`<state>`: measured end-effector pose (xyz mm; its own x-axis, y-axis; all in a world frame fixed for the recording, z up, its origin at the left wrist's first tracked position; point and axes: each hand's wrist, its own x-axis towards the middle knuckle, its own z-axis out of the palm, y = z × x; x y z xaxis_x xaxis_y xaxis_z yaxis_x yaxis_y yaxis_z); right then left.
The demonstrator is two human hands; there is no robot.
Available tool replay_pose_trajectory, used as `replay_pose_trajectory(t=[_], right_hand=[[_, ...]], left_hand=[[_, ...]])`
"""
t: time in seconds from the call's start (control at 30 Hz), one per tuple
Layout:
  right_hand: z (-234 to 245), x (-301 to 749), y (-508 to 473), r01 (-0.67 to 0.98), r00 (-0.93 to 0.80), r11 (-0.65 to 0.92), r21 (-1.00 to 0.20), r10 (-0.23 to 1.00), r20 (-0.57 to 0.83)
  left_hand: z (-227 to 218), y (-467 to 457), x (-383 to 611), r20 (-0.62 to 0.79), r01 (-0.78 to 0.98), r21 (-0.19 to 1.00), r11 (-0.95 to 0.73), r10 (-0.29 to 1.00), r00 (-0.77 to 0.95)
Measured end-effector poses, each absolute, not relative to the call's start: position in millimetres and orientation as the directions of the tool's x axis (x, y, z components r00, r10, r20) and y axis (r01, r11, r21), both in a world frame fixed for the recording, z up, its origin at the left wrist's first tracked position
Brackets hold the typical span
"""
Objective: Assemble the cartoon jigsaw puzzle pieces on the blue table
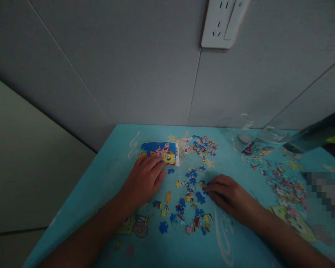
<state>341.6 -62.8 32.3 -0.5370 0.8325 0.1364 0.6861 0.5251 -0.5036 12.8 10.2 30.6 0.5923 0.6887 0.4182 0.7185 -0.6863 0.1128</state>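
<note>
My left hand (pixel 147 173) lies with its fingers stretched out over the lower edge of a picture card (pixel 170 158) with a yellow and a pink cartoon figure on blue. My right hand (pixel 225 190) has its thumb and fingers pinched together at the right side of a loose spread of jigsaw puzzle pieces (pixel 200 197). A small blue piece shows at its fingertips, mostly hidden by them. Beside those fingertips is a yellow and blue puzzle piece (pixel 202 183). Between both hands, several blue, yellow and red pieces lie scattered.
Behind the card's right side is a heap of puzzle pieces (pixel 205 145). A larger pile of pieces (pixel 286 184) spreads at the right, near a clear plastic container (pixel 265 145) and a dark bottle-like object (pixel 318 134). The blue printed table (pixel 80 208) meets a grey wall (pixel 145 74) with a socket (pixel 223 24).
</note>
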Motion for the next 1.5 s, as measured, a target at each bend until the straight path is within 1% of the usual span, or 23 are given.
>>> replay_pose_trajectory(t=[0.13,0.23,0.4,0.53,0.67,0.8,1.03,1.17,1.33,1.5], right_hand=[[32.3,341.5,-63.8,0.686,-0.510,0.536,-0.492,0.836,0.200],[32.2,342.5,-62.6,0.715,-0.455,0.511,-0.476,0.858,0.238],[29.4,344.4,-57.8,0.790,-0.405,0.491,-0.368,0.867,0.289],[24.5,342.8,-55.9,0.818,-0.428,0.493,-0.295,0.865,0.261],[17.6,341.5,-54.2,0.816,-0.470,0.514,-0.263,0.856,0.215],[12.7,342.6,-52.3,0.803,-0.495,0.544,-0.243,0.836,0.234],[20.4,347.4,-54.9,0.823,-0.452,0.508,-0.253,0.856,0.249],[25.4,352.7,-53.1,0.844,-0.423,0.471,-0.258,0.879,0.221],[25.7,359.3,-47.9,0.852,-0.371,0.426,-0.304,0.901,0.225],[24.7,361.1,-46.4,0.837,-0.355,0.418,-0.353,0.906,0.231]], left_hand=[[33.2,4.6,16.1,0.399,0.626,0.128,-0.770,0.618,0.678],[33.3,-0.8,20.5,0.367,0.597,0.123,-0.793,0.595,0.715],[31.9,-4.7,24.7,0.326,0.598,0.127,-0.791,0.603,0.728],[27.8,-4.1,23.7,0.330,0.598,0.116,-0.793,0.599,0.729],[26.1,-4.7,23.4,0.310,0.598,0.123,-0.792,0.603,0.735],[28.5,-5.7,24.5,0.302,0.591,0.138,-0.794,0.602,0.739],[28.4,-5.5,24.6,0.299,0.601,0.147,-0.786,0.614,0.730],[26.7,-5.5,24.1,0.282,0.608,0.146,-0.781,0.621,0.731],[27.0,-5.1,24.0,0.291,0.603,0.134,-0.786,0.613,0.735],[26.5,-5.2,22.8,0.302,0.608,0.116,-0.785,0.611,0.731]])
